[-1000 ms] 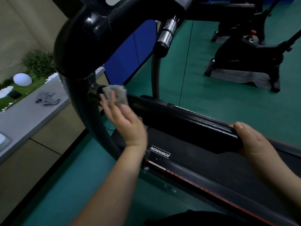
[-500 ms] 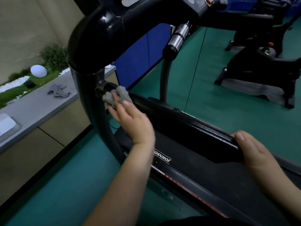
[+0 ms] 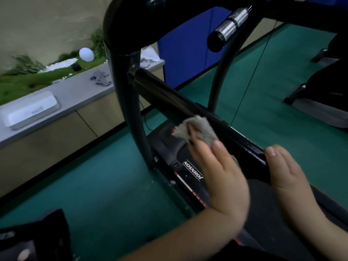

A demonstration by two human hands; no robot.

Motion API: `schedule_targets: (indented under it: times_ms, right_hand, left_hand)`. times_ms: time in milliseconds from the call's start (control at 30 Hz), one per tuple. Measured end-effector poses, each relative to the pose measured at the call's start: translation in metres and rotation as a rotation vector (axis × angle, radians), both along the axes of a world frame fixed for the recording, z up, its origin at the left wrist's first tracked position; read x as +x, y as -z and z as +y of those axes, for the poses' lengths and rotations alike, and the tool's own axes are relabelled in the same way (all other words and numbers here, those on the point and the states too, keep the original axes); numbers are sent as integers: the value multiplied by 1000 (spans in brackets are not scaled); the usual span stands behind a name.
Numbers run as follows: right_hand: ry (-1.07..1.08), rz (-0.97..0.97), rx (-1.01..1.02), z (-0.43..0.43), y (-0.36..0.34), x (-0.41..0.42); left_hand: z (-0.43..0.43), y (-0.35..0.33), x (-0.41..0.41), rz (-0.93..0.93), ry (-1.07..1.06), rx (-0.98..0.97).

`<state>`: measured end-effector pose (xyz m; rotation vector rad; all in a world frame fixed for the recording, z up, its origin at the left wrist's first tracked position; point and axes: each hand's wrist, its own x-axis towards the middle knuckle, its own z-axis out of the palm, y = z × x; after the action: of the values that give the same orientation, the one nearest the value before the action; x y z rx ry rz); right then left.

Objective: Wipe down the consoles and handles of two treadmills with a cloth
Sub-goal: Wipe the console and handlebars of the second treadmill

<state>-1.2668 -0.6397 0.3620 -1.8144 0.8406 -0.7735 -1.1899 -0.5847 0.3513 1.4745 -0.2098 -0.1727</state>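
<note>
A grey counter (image 3: 75, 95) with pale wood-look fronts runs along the left wall. On it lie a white, rounded rectangular box (image 3: 30, 110) and, farther along, a crumpled grey rag (image 3: 100, 78). Behind the counter is a strip of artificial grass (image 3: 22, 81) with white pebbles and a smooth white globe (image 3: 86, 54). The floor (image 3: 94, 185) is teal-green and matte, with a few pale specks near the machine.

A thick, glossy black upright tube (image 3: 130, 110) of the treadmill curves down from the top of the view. From it a black handrail (image 3: 169, 97) slants down to the right, smooth near the upright and finely textured towards its near end. The cloth (image 3: 199, 129), grey and soft and bunched into folds, sits against the handrail about midway along. The left hand (image 3: 220, 172) holds it there, its fingers (image 3: 192, 129) close together in the folds and the thumb tip on the cloth's near edge, pinching it; the hand is blurred. Below, on the black side rail, a white label (image 3: 193, 170) reads "JOHNSON", seen upside down, beside a thin red and white stripe.

The right hand (image 3: 286, 168) grips the near end of the handrail, thumb on top and the fingers curled out of sight beneath. Higher up, a short grip (image 3: 231, 25) with shiny silver bands and a black end cap juts from the console. Behind it stands a flat blue panel (image 3: 184, 49). Dark exercise machines (image 3: 327, 81) stand on grey mats at the right edge.
</note>
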Motion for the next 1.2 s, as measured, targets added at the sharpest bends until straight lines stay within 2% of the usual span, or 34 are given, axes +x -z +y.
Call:
schedule_targets:
  times_ms: [133,300,400,600,700,867,933,967,1033,1100,1133,1200]
  right_hand:
    - [-21,-21,10,-2,0,-1]
    - [-32,-29,13,-5,1,0]
    - [-22,-23,8,-6,2,0]
    - [-42,3,63,-7,1,-1]
    - [-61,41,61,-5,-9,-6]
    - [-164,160,171,15,-12,-47]
    - [-197,135,262,35,4,-71]
    - [-195,95,389,46,8,-83]
    - [-215,-75,838,63,10,-99]
    - [-243,-249,1107,66,11,-106]
    - [-218,-312,1136,62,12,-105]
    - [-91,-426,1115,46,8,-100]
  left_hand:
    - [1,-4,4,-93,30,-19]
    - [-14,-21,93,88,-104,2]
    - [-15,-22,101,155,-165,4]
    - [-11,-14,5,218,-59,71]
    - [-2,-7,-42,152,20,146]
    - [38,-5,-101,58,273,223]
    - [55,2,-114,33,342,249]
    - [61,5,-120,26,391,294]
    - [70,5,-131,-11,505,506]
    - [77,-5,-132,-83,536,690]
    - [81,-10,-127,-126,491,703]
    - [91,-16,-106,-190,344,600]
